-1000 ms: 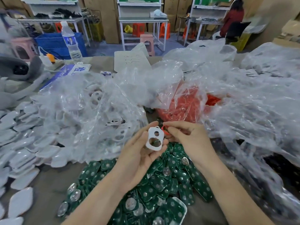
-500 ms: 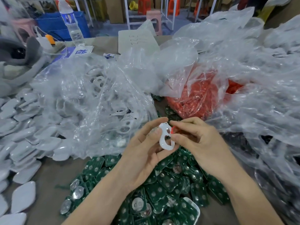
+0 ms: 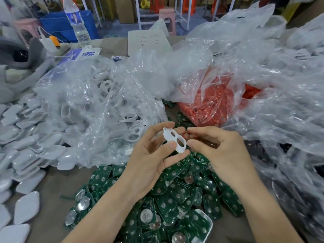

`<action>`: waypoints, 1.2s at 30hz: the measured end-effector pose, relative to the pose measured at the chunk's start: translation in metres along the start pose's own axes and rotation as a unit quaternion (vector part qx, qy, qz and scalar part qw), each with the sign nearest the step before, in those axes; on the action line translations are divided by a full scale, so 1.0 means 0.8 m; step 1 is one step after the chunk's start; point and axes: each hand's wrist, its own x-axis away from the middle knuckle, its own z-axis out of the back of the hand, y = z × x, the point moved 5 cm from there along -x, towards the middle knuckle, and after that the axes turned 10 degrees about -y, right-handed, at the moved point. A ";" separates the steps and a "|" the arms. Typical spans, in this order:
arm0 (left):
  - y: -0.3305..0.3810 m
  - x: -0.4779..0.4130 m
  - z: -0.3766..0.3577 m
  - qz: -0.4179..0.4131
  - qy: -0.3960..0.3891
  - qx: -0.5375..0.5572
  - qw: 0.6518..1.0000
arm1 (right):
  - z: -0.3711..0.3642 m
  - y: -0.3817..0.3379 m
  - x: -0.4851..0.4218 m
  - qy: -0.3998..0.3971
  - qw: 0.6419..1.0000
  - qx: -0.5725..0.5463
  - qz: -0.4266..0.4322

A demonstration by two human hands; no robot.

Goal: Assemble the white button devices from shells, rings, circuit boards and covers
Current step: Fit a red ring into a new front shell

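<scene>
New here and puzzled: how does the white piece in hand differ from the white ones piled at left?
The held shell has two holes; the piled covers are solid. The shell is tilted in the grip of the left hand; the covers lie loose on the table. Both are white.

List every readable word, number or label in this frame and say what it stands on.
"检": appears in white on the blue-and-white card near the water bottle; the card's other print is too blurred to read.
Handwriting on the white sheet: tally-like strokes, no readable word.
Label on the water bottle: blurred, unreadable.
Print on the green circuit boards: too small to read.
</scene>
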 end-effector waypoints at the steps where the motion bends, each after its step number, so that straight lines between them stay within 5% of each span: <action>1: 0.001 0.000 0.000 -0.002 -0.003 -0.002 1.000 | -0.001 0.001 -0.001 -0.008 1.000 0.008 -0.004; 6: 0.004 0.002 0.001 -0.024 0.010 -0.096 0.995 | 0.002 0.006 -0.002 -0.010 0.999 0.042 -0.010; 13: 0.003 0.007 0.003 -0.053 0.070 -0.169 0.982 | 0.005 0.008 -0.001 0.032 0.990 -0.135 0.014; 20: -0.007 0.011 0.000 -0.047 0.072 -0.158 0.984 | -0.012 0.001 0.002 0.013 0.998 -0.027 0.048; 36: -0.003 0.010 0.001 0.066 0.029 -0.135 0.988 | -0.014 -0.010 0.000 -0.002 0.992 -0.071 0.105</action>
